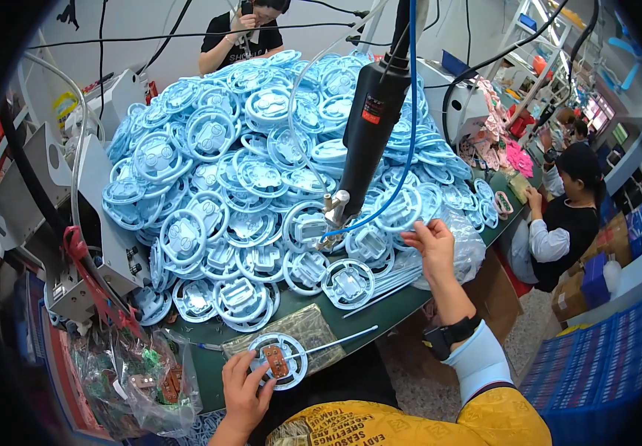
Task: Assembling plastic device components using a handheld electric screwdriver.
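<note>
A light blue wheel-shaped plastic shell [296, 345] lies at the table's near edge, with a brown circuit board [275, 361] in its middle. My left hand [246, 390] grips the shell's left side, fingertips beside the board. A thin pale blue rod or strip [343, 339] reaches from the shell to the right. My right hand [434, 249] is raised at the near right of the pile, thumb and fingers pinched together close to another blue shell [399, 209]. What sits between them is too small to tell. Left of that hand hangs a black electric screwdriver [373, 119], its tip over the pile.
A large heap of similar blue shells [261, 171] covers most of the green table [205, 364]. A clear bag of circuit boards [142, 379] is at the lower left. Grey metal machine housings [94, 223] stand left. Co-workers [570, 215] sit at right and behind the heap.
</note>
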`<act>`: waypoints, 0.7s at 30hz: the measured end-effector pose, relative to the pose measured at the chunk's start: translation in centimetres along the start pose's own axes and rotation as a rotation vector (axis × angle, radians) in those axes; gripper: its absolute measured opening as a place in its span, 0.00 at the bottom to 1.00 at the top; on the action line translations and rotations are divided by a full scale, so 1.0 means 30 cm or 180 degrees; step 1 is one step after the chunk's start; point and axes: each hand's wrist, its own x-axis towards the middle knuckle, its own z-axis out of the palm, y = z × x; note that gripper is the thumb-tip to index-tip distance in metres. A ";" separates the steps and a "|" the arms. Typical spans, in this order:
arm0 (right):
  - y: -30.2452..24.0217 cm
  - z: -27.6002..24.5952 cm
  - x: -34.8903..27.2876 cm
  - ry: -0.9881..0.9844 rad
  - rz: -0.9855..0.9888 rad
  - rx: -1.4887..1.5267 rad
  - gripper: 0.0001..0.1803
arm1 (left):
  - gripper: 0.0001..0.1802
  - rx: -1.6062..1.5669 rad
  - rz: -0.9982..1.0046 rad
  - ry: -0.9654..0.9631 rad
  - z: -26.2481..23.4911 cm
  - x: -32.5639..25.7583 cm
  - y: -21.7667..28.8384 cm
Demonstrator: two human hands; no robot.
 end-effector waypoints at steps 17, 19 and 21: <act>-0.172 0.204 -0.498 -0.2408 -0.1724 -0.3180 0.11 | 0.25 -0.1400 -0.1545 0.0539 0.008 -0.009 -0.032; -0.116 0.247 -0.553 -0.2860 -0.1992 -0.3195 0.14 | 0.26 -0.1772 -0.2079 0.0295 -0.003 -0.002 -0.029; -0.061 0.287 -0.601 -0.3082 -0.2006 -0.3201 0.16 | 0.27 -0.1785 -0.2012 0.0268 0.010 0.008 -0.039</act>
